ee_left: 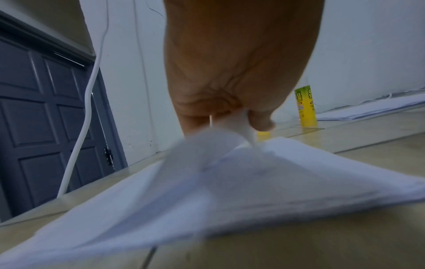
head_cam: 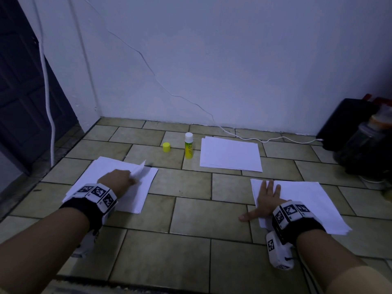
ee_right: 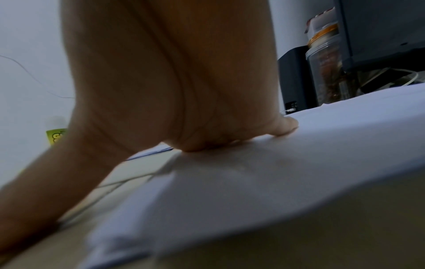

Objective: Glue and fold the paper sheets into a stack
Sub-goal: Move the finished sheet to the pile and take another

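Note:
Three piles of white paper lie on the tiled floor. My left hand [head_cam: 118, 180] pinches the far corner of the top sheet [head_cam: 139, 169] of the left pile [head_cam: 93, 181] and lifts it; in the left wrist view the left hand [ee_left: 230, 102] grips that raised sheet [ee_left: 236, 127]. My right hand [head_cam: 266, 198] lies flat with spread fingers on the left part of the right pile [head_cam: 307, 200], thumb on the floor; the right wrist view shows the right hand [ee_right: 207, 127] pressing that pile [ee_right: 276, 172]. An open glue stick [head_cam: 188, 145] stands by its yellow cap [head_cam: 166, 147], left of the far pile [head_cam: 230, 154].
A white wall closes the back, a dark door [head_cam: 25, 92] stands at left with a white cable [head_cam: 47, 92] hanging beside it. A thin cable [head_cam: 254, 139] runs along the floor to a black box [head_cam: 347, 122] and a plastic jar [head_cam: 364, 141] at right.

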Demonstrator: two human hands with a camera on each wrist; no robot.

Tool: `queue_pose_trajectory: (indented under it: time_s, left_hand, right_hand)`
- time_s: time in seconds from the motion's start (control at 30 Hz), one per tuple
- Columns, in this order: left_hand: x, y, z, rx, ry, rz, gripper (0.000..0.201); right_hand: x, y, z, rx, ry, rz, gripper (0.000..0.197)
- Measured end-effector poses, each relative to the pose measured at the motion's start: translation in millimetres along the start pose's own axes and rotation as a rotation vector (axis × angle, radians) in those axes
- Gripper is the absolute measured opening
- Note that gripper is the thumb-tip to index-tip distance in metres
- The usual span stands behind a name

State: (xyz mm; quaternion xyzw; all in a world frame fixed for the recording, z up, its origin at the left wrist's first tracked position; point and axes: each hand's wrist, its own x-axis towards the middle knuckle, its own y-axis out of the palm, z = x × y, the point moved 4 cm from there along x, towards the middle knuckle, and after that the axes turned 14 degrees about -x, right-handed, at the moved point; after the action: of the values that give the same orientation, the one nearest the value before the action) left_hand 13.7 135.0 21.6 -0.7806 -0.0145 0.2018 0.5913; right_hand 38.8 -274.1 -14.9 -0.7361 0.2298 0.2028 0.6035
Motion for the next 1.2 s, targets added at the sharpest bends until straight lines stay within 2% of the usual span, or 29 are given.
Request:
queue_pose_trajectory:
  time_s: [0.1, 0.17, 0.23, 0.3, 0.37, 0.47, 0.57, 0.67, 0.73, 0.77, 0.9, 0.93, 1.0, 1.07, 1.13, 1.2]
  left_hand:
    - [-1, -30, -1, 0.076, 0.027, -0.253, 0.027]
    - [-6, -52, -12, 0.103, 0.048, -0.345, 0.022]
    - [-13, -66, -34, 0.09, 0.105, -0.381, 0.021]
    - [-23, -63, -67, 0.076, 0.177, -0.331, 0.023]
    - [-34, -44, -106, 0.043, 0.193, -0.208, 0.026]
    - [-46, 3, -156, 0.057, 0.275, -0.026, 0.031]
    - [-46, 50, -180, 0.02, 0.307, 0.163, 0.046]
    - [-46, 61, -184, 0.015, 0.304, 0.204, 0.048]
    - [-46, 61, -180, 0.055, 0.317, 0.212, 0.068]
    - [-45, 60, -177, 0.055, 0.324, 0.228, 0.071]
    - [-37, 56, -163, 0.05, 0.389, 0.308, 0.047]
    - [-36, 56, -160, 0.071, 0.425, 0.329, 0.047]
    - [-37, 58, -156, 0.134, 0.491, 0.338, 0.062]
    - [-40, 60, -153, 0.169, 0.504, 0.293, 0.072]
    - [-41, 63, -151, 0.144, 0.489, 0.287, 0.075]
    - [-42, 68, -148, 0.09, 0.448, 0.37, 0.081]
  right_hand:
    - [0, 1, -1, -0.003, 0.003, 0.003, 0.149]
    - [-1, 0, -1, 0.008, 0.005, 0.007, 0.148]
    - [-2, 0, -1, 0.018, 0.007, 0.0, 0.148]
    - [-2, 0, -1, 0.016, 0.008, -0.01, 0.147]
    - [-1, 1, -1, -0.004, 0.008, -0.022, 0.146]
    - [4, 0, -5, -0.019, -0.004, -0.027, 0.142]
    - [10, -9, -12, 0.031, -0.022, -0.051, 0.133]
    - [16, -27, -19, 0.084, -0.03, -0.15, 0.105]
    - [21, -38, -21, 0.089, -0.035, -0.199, 0.085]
    - [23, -41, -21, 0.095, -0.039, -0.202, 0.079]
    - [27, -59, -33, 0.203, -0.004, -0.213, 0.07]
    - [27, -66, -35, 0.273, 0.005, -0.268, 0.07]
    - [24, -84, -34, 0.485, -0.031, -0.491, 0.064]
    - [26, -99, -21, 0.649, -0.118, -0.674, 0.048]
    - [32, -112, 8, 0.683, -0.228, -0.665, 0.044]
    - [36, -122, 44, 0.667, -0.326, -0.571, 0.043]
